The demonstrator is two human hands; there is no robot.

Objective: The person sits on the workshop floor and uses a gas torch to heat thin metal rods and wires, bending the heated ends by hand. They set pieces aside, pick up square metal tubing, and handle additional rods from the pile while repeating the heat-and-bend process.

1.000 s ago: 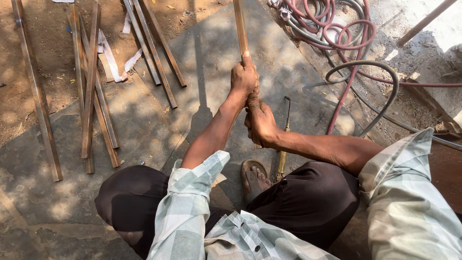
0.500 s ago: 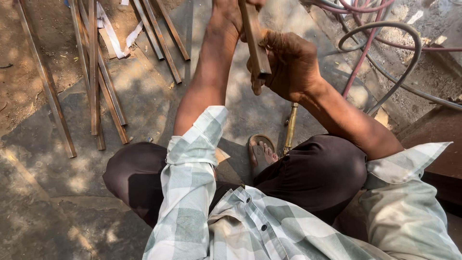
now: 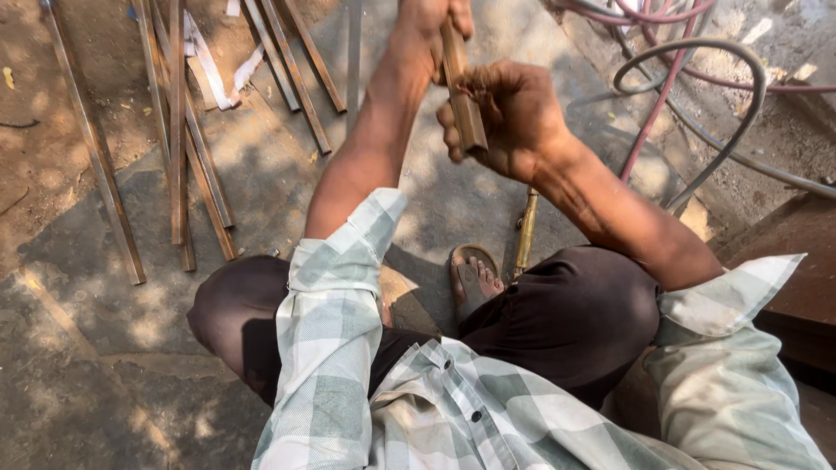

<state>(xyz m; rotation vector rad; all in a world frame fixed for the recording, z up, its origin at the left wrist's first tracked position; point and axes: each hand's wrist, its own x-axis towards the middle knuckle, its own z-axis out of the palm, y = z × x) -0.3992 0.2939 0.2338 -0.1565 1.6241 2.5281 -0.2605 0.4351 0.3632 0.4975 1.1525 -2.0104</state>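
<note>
Both my hands grip one long rusty metal bar [image 3: 462, 103], raised in front of me above the ground. My left hand [image 3: 433, 19] is closed around it higher up, at the frame's top edge. My right hand [image 3: 509, 113] is closed around the bar's near end, which shows square and cut. The bar's far part runs out of view at the top. I am squatting, with dark trousers, a checked shirt and a sandalled foot [image 3: 471, 280] below my arms.
Several similar metal bars [image 3: 181, 148] lie on the stone and dirt ground at the left, with white strips [image 3: 212, 68] among them. A brass-coloured torch [image 3: 525, 231] lies beside my foot. Red and grey hoses [image 3: 688, 96] coil at the upper right. A dark slab [image 3: 788, 261] lies at the right.
The bar has been pulled toward me: a second ago it stretched away with my hands far off, now its cut end is close in my right hand. The view has tilted downward.
</note>
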